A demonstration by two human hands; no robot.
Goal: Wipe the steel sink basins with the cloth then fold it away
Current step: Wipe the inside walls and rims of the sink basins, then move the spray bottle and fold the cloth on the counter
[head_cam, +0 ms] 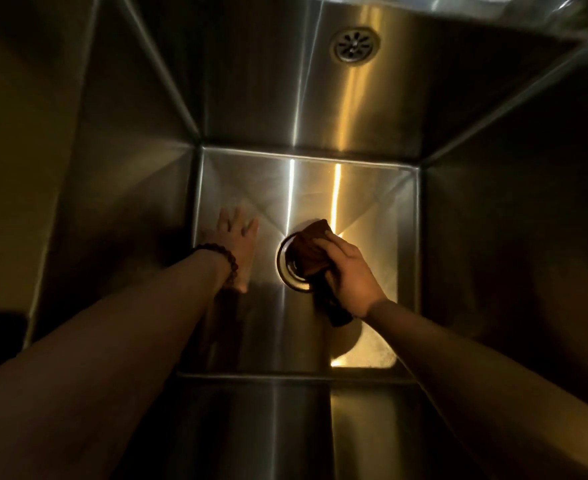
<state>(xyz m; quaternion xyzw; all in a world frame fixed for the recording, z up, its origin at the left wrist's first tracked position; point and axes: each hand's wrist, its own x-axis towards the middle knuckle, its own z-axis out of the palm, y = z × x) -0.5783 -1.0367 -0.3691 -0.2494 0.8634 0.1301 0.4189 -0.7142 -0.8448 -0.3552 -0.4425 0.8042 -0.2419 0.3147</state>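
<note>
No readable text, label, brand, number or sign anywhere in frame. Steel sink basin [354, 202] walls and floor: bare brushed metal, no stamp or marking legible. Cloth [311, 249]: plain dark fabric, no tag or print seen. Overflow grille [354, 46] on far wall: unmarked.

A dark beaded bracelet [229, 264] circles my wrist just behind my left fingers [237, 221], a dim yellowish surface [19, 150] lies well off to their left, and something shiny and blurred [562, 15] sits far beyond my right fingers [324, 242].
</note>
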